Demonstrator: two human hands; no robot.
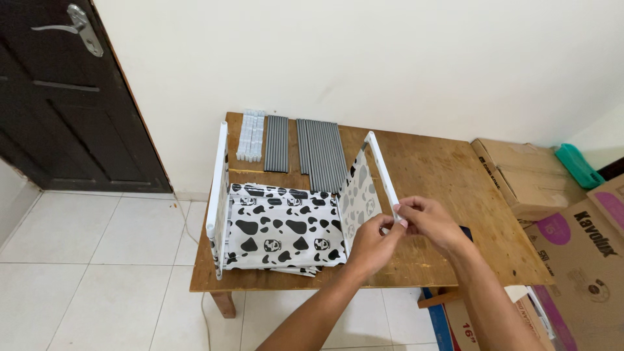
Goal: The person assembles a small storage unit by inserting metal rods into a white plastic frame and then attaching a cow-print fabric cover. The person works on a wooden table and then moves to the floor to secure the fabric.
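A cow-print fabric sheet [279, 227] lies on a wooden table [448, 188], with white rods sewn into its two ends. The left white rod [217, 182] stands raised along the table's left edge. The right white rod [382, 172] holds up a fabric flap that stands tilted. My left hand [374, 244] and my right hand [432, 221] meet at the near end of that right rod, fingertips pinched on it.
Two bundles of grey rods [318, 153] and a stack of white plastic connectors [250, 136] lie at the table's far side. Cardboard boxes [520, 175] stand to the right. A dark door [58, 97] is at the left, over white floor tiles.
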